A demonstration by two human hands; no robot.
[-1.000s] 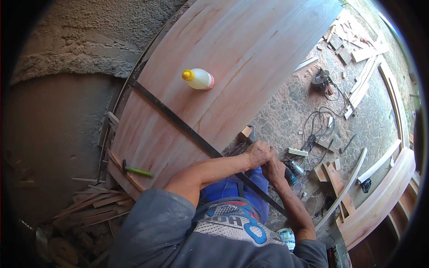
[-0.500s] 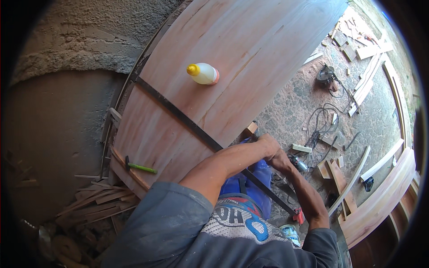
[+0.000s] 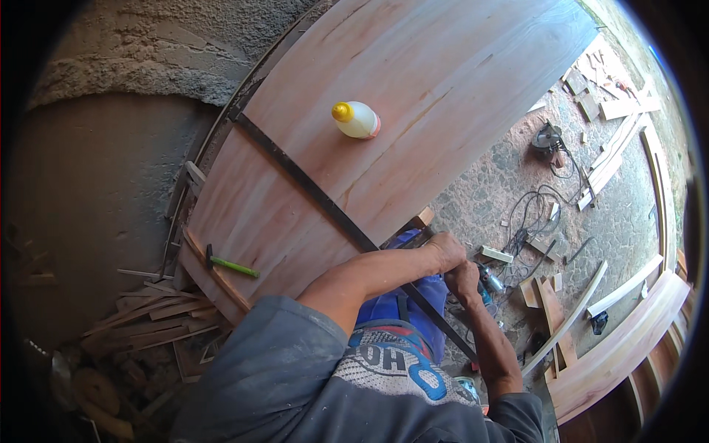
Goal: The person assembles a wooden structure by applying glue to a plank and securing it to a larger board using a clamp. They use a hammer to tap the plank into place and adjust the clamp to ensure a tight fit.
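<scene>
A broad wooden panel (image 3: 310, 111) lies in front of me. Across it runs a long dark metal bar clamp (image 3: 303, 181), passing under my left forearm toward a small red part (image 3: 474, 365) near my right forearm. Beyond the panel's near right edge, my left hand (image 3: 447, 252) is closed beside a dark metal piece (image 3: 419, 238) and a small wood block (image 3: 423, 217). Just below it, my right hand (image 3: 463, 280) is closed too. What either hand grips is hidden by the fingers. A glue bottle with a yellow cap (image 3: 358, 120) sits on the panel.
A green-handled hammer (image 3: 235, 266) rests near the panel's lower left edge. Wood offcuts (image 3: 159, 321) are heaped beside the wall. On the floor to the right are a circular saw (image 3: 547, 138), cables (image 3: 528, 214), a drill (image 3: 490, 280) and curved wood strips (image 3: 569, 317).
My view has shifted, so the panel and bottle appear farther right. My right hand has moved slightly lower and now shows more apart from my left. Both hands stay closed.
</scene>
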